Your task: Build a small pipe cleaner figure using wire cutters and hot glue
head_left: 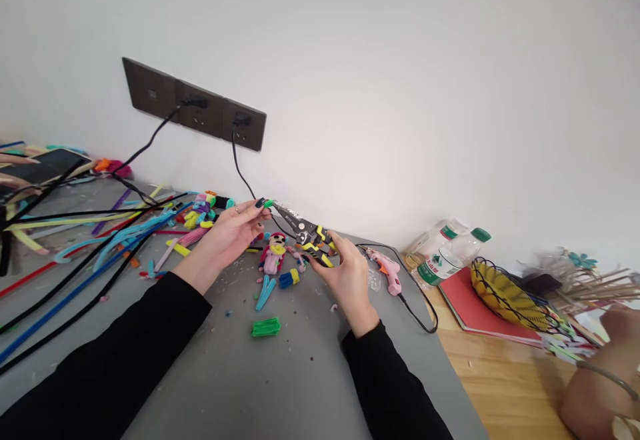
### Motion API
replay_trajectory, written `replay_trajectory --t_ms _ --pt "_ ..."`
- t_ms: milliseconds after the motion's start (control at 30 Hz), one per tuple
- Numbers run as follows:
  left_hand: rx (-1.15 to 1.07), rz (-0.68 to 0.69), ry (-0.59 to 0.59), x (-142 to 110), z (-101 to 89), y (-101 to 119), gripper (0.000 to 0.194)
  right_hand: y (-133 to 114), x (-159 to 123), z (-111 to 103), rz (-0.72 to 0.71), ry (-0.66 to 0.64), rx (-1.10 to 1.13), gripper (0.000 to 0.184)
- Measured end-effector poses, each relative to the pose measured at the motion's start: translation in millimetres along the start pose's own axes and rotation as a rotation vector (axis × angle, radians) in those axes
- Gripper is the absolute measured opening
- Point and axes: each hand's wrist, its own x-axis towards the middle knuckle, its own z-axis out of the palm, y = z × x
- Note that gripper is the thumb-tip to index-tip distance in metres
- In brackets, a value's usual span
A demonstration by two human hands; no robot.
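My left hand (pixel 235 237) pinches a short green piece of pipe cleaner (pixel 269 204) between thumb and fingers. My right hand (pixel 349 279) is wrapped round the yellow-and-black handles of wire-stripper pliers (pixel 303 230), whose jaw tips meet the green piece. Below the pliers lies a small pipe-cleaner doll (pixel 273 253) in pink, red and yellow. Beside it are a blue-and-yellow bundle (pixel 289 279) and a folded light-blue piece (pixel 265 292). Nearer to me, a bundle of green pipe cleaners (pixel 265 327) rests on the grey mat (pixel 300 393).
Loose pipe cleaners (pixel 115 247) spread across the left side. A pink glue gun (pixel 391 273) with a black cord lies right of my hand. Plastic bottles (pixel 440 263), a red folder (pixel 457 300) and a yellow basket (pixel 505 297) stand farther right. Another person's arm (pixel 600 387) shows at the right edge.
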Motion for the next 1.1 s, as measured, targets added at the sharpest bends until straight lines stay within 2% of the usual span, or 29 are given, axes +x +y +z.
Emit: replay_trajectory --t_ms 333,1100 --pt "0.013 0.0 -0.032 1.8 -4.3 -3.9 0.015 -2.1 0.2 0.6 0.016 -0.006 -0.015 0.044" --pt "0.051 0.003 -0.007 1.1 -3.4 -3.1 0.015 -0.6 0.2 -1.4 0.004 0.002 -0.047 0.04"
